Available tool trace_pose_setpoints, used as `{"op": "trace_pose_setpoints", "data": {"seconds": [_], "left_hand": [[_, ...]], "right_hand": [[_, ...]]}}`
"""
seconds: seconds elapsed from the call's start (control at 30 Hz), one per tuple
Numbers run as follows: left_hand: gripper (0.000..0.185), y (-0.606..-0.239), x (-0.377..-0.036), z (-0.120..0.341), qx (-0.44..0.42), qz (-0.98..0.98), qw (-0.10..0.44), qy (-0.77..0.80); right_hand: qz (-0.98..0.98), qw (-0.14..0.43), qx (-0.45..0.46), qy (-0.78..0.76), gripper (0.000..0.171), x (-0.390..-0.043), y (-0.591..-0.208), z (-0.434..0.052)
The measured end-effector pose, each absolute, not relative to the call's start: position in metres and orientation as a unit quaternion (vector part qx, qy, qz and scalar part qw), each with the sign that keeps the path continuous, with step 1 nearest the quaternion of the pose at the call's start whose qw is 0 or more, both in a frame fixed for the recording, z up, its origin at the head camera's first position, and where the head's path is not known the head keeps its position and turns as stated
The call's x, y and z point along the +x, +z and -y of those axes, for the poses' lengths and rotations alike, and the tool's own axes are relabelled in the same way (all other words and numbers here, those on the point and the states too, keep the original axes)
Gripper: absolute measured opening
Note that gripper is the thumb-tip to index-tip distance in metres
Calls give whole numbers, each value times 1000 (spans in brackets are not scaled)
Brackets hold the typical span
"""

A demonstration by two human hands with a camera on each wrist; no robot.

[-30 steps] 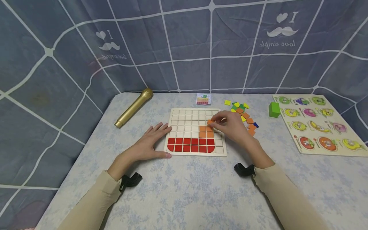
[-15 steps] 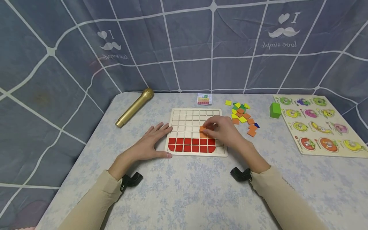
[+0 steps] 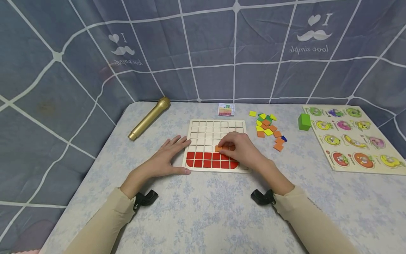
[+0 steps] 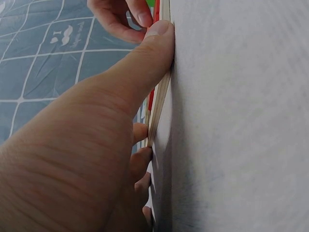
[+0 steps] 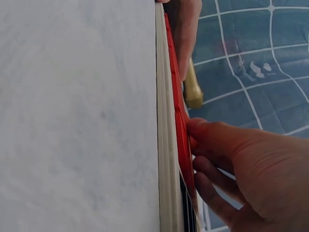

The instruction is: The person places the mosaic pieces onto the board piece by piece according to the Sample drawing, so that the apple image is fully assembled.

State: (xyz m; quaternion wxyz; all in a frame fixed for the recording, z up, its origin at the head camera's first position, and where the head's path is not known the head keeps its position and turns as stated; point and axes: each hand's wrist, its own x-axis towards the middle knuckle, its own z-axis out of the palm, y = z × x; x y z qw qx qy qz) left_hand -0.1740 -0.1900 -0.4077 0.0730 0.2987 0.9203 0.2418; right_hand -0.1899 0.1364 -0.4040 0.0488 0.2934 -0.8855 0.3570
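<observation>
A pale wooden grid board (image 3: pixel 203 132) lies on the table, with two rows of red tiles (image 3: pixel 207 159) along its near side. My left hand (image 3: pixel 165 158) rests spread at the board's left edge, thumb at the near corner. Over the board, my right hand (image 3: pixel 242 150) pinches a small orange square tile (image 3: pixel 217 149) between thumb and fingers, just above the red rows. Other orange tiles placed on the board are hidden behind this hand. The right wrist view shows the right hand's fingertips (image 5: pixel 195 126) close against the board's surface.
Loose yellow, green, orange and blue tiles (image 3: pixel 266 127) lie right of the board. Behind it is a small picture card (image 3: pixel 226 109). A gold microphone (image 3: pixel 149 120) lies left. A green block (image 3: pixel 304 122) stands beside a fruit puzzle board (image 3: pixel 355 141) at the right.
My right hand has moved left and nearer across the board, from the upper orange squares to a cell just above the red rows. The left hand has stayed put.
</observation>
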Motion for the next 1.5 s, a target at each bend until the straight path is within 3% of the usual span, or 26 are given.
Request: {"op": "trace_pose_setpoints", "data": {"seconds": [0.57, 1.3, 1.5], "left_hand": [[108, -407, -172, 189, 298, -920, 71, 245], [108, -407, -174, 190, 299, -920, 70, 242], [109, -407, -174, 190, 298, -922, 74, 236]], "right_hand": [[883, 67, 312, 344, 13, -189, -402, -136], [932, 148, 87, 319, 34, -213, -393, -215], [944, 137, 51, 295, 41, -214, -396, -228]]}}
